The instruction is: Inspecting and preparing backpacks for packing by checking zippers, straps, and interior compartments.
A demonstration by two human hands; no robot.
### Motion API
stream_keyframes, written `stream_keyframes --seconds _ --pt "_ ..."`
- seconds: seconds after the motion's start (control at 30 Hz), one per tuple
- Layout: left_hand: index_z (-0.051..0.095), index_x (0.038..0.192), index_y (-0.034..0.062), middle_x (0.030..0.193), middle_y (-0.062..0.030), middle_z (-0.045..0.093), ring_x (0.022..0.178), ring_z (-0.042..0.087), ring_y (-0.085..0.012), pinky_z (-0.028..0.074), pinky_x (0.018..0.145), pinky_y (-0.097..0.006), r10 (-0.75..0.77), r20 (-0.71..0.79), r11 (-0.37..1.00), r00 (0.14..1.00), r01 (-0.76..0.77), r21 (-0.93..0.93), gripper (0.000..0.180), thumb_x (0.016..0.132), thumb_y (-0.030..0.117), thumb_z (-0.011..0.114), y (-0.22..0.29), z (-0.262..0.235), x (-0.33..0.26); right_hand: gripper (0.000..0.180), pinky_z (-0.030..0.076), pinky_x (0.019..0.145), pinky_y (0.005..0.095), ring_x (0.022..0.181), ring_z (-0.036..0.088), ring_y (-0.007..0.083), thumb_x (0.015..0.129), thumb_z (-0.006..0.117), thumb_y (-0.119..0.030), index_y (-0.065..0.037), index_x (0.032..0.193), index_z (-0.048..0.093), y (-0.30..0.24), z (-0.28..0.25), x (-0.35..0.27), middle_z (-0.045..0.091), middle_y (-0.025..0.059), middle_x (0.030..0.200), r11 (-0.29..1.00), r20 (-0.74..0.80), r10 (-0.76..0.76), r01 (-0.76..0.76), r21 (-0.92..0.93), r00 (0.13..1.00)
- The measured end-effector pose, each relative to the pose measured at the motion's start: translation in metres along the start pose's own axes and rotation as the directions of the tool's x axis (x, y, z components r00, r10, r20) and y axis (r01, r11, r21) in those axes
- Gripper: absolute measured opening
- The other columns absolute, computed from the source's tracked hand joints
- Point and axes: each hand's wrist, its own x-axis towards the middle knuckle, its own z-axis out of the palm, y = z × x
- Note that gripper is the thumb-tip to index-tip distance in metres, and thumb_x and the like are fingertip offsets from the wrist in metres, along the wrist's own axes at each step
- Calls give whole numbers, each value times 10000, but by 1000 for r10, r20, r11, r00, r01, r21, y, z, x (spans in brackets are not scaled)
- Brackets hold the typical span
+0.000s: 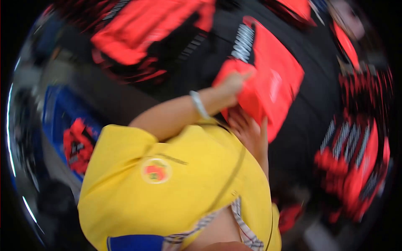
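A bright red folded garment (279, 75) with a black strip and white lettering along one side lies on the black table cover in front of me. My left hand (233, 87), with a pale bracelet at its wrist, is closed on the garment's left part, its index finger pressed along the red cloth. Motion blur softens the fingers there. At the garment's near edge, my right hand (248, 129) touches the cloth with its thumb apart from its outstretched fingers. Part of the red cloth hangs in a loose fold between the two hands.
A stack of red and black garments (146, 31) sits at the far left. More garment piles (351, 154) lie along the right side. On the left, a blue crate (52, 113) holds red and black cloth. A blurred person (349, 19) appears at the far right.
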Motion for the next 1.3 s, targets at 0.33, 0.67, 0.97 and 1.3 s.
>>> stream_keyframes --seconds 0.33,0.67,0.97,1.3 --pt "425 1409 48 1386 -83 532 1290 492 -232 354 1105 -399 -180 244 984 953 173 49 510 1029 386 399 -14 -46 -27 616 293 1115 581 1339 391 362 902 634 -398 -59 1380 446 -15 -139 -43 452 157 1438 550 -560 -440 703 450 702" --pt "494 1327 -1 1342 -182 551 1258 515 -342 406 1060 -484 9 -122 999 992 -3 49 489 1032 370 373 65 -168 8 639 285 1099 549 1344 393 327 925 421 -604 -165 1385 485 -34 -60 -43 444 87 1462 661 -129 -423 403 633 897" --pt "474 1344 -6 1347 -200 539 1250 520 -346 416 1051 -488 -70 -193 985 979 99 143 511 1035 387 366 73 -222 16 434 357 1091 453 1286 482 262 1025 405 -338 -76 1364 480 -9 -16 -39 513 99 1398 841 -331 -357 455 294 873" --pt "435 1397 19 1412 -150 493 1314 461 -294 361 1092 -432 21 -329 955 944 78 287 646 1017 527 317 55 -230 8 487 288 1132 429 1338 427 257 1039 327 -368 -82 1423 417 6 -23 -41 463 87 1452 819 -190 -446 485 307 874"
